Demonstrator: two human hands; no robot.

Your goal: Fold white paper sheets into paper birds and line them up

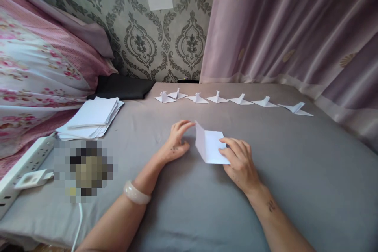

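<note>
A small white sheet of paper (215,146) with a crease down it is held a little above the grey cloth. Its left part stands folded up, while the right part lies nearly flat. My right hand (238,159) pinches the sheet's right edge, fingers on top and the thumb side partly hidden. On the other side, my left hand (177,140) has its fingers apart, with the index fingertip at the top of the raised flap; whether it touches the paper I cannot tell. The left hand grips nothing.
Several folded paper birds (217,97) stand in a row along the far side. At left lie a stack of white paper (91,116), a black folded item (121,86), a white power strip (28,169) with a plugged-in charger (32,180), and a blurred-out object (90,171).
</note>
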